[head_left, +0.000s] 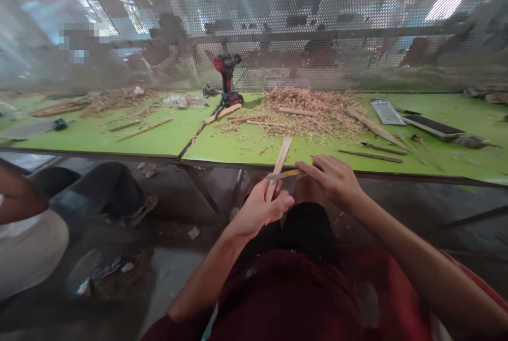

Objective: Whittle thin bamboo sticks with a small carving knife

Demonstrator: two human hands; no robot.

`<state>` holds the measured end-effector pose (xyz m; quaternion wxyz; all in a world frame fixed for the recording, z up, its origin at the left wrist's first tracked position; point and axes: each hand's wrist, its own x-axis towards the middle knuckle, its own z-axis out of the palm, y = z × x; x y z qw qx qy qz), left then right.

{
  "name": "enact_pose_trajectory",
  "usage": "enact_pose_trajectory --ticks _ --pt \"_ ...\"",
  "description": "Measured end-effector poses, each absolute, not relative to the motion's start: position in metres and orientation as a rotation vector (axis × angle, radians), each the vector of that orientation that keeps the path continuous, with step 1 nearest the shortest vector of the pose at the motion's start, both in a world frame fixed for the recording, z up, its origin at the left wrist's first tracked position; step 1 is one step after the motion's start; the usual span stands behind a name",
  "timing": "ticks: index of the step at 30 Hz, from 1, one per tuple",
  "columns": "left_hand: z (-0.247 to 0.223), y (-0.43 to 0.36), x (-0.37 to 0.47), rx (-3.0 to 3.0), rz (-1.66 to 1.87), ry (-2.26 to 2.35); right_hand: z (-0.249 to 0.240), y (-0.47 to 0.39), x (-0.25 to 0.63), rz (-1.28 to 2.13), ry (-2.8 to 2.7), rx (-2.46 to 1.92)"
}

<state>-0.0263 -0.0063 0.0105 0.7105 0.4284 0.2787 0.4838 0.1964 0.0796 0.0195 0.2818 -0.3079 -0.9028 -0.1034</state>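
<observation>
My left hand (pixel 264 206) is closed around the lower part of a pale, flat wooden strip (pixel 281 158), which slants up and rests near the edge of the green table. In my right hand (pixel 331 177) is a knife (pixel 291 173) with a yellowish handle. Its thin blade lies across the strip, just above my left fingers. Behind the strip, a heap of curled wood shavings (pixel 313 98) covers part of the table, with a few wooden pieces lying in and beside it.
A cordless drill (pixel 227 79) stands upright at the back of the green table (pixel 159 143). To the right lie a phone (pixel 432 125), a clear packet (pixel 386 112) and several slim sticks (pixel 371 156). A perforated screen (pixel 286 61) rises behind. Another person's leg (pixel 99 193) is at left.
</observation>
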Motion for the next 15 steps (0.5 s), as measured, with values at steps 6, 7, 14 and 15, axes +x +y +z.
enact_pose_trajectory --ticks 6,7,14,15 --pt "0.013 -0.008 -0.032 0.916 1.038 0.602 0.027 0.104 0.21 -0.364 -2.386 -0.972" --pt "0.012 -0.01 -0.033 0.913 1.018 0.577 0.028 0.113 0.218 -0.358 -2.329 -1.051" --pt "0.0 -0.015 -0.031 0.806 0.994 0.411 0.043 0.128 0.251 -0.193 -1.963 -1.125" --pt "-0.001 -0.012 -0.03 0.79 1.004 0.405 0.042 0.118 0.245 -0.117 -1.971 -1.077"
